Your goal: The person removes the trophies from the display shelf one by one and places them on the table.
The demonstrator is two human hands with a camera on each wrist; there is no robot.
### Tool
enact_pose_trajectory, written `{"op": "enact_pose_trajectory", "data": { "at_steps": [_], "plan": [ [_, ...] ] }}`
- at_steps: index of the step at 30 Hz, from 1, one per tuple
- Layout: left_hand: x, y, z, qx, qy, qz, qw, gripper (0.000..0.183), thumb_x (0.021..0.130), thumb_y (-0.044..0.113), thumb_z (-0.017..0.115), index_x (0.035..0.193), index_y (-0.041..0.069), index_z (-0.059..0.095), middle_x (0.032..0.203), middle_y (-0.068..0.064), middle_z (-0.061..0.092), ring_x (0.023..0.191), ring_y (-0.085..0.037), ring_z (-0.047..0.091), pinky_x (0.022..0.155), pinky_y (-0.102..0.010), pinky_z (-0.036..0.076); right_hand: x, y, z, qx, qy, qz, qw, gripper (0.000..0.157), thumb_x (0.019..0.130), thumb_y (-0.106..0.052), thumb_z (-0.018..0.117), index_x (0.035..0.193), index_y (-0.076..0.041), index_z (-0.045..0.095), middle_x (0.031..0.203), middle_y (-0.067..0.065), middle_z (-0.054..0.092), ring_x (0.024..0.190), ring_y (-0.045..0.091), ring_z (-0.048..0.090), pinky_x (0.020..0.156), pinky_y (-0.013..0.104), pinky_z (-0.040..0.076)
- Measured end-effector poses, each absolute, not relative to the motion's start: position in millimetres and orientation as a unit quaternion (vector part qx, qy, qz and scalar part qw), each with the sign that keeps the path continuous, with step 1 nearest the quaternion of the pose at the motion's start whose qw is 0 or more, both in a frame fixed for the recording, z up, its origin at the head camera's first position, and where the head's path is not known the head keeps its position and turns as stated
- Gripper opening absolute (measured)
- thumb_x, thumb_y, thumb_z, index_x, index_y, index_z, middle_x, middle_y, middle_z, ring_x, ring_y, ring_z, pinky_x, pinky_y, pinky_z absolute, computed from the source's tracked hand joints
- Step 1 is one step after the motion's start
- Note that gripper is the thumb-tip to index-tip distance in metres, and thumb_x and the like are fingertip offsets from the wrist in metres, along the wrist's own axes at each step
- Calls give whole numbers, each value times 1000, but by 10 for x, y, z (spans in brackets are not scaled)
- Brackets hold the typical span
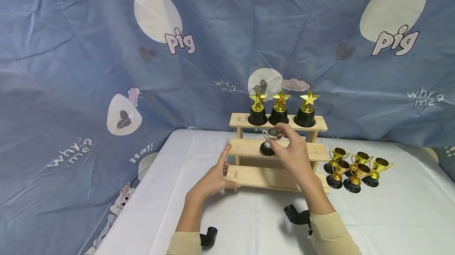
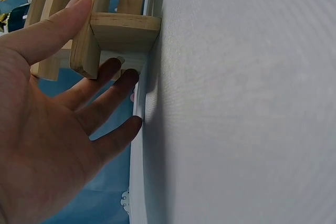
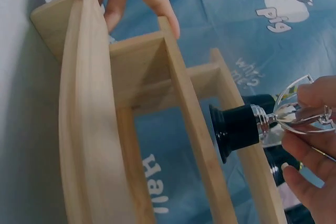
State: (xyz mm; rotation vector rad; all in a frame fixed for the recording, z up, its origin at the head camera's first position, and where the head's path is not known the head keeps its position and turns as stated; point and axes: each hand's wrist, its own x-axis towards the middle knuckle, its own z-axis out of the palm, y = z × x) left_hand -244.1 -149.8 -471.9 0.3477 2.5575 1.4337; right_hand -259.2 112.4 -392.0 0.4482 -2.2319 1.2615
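A small silver trophy cup (image 1: 268,144) with a black base is at the middle tier of a three-tier wooden shelf (image 1: 249,173). My right hand (image 1: 293,150) pinches its bowl between thumb and fingers. Whether the base touches the board, I cannot tell. At the shelf's left end, my left hand (image 1: 212,180) has its thumb on the bottom tier and its index finger against the middle tier. In the left wrist view the other fingers (image 2: 107,103) are spread and fairly straight. Three gold star trophies (image 1: 280,109) with black bases stand on the top tier.
Several gold trophy cups (image 1: 358,172) with black bases stand in a group on the white tablecloth (image 1: 401,215), right of the shelf. A blue patterned cloth (image 1: 213,61) hangs behind the table. Black wrist mounts (image 1: 296,215) sit beneath the forearms.
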Motion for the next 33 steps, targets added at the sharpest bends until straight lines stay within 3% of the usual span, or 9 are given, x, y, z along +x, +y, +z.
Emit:
{"op": "enact_pose_trajectory", "data": {
  "at_steps": [10, 25, 33],
  "plan": [
    [-2454, -1492, -4702, 113, 866, 478, 94, 126, 71, 25, 89, 150, 60, -3, 135, -14, 54, 127, -34, 56, 99, -53, 47, -2582, 1335, -3879, 132, -828, 483, 252, 36, 83, -9, 79, 115, -12, 63, 104, 9, 69, 106, 29, 63, 97, 46, 45],
    [-2473, -1478, -4741, 111, 864, 484, 88, 129, 69, 22, 90, 152, 58, -2, 132, -13, 56, 122, -33, 59, 97, -54, 48, -2571, 1622, -3838, 90, -836, 473, 264, 33, 82, -10, 77, 113, -12, 65, 106, 9, 71, 104, 26, 64, 89, 38, 41],
    [-2469, -1477, -4736, 115, 862, 486, 89, 129, 69, 21, 90, 153, 57, -1, 129, -12, 58, 122, -34, 59, 96, -53, 48, -2552, 1796, -3813, 76, -843, 453, 278, 33, 81, -5, 75, 112, -9, 66, 106, 12, 68, 104, 29, 60, 94, 48, 42]
  ]
}}
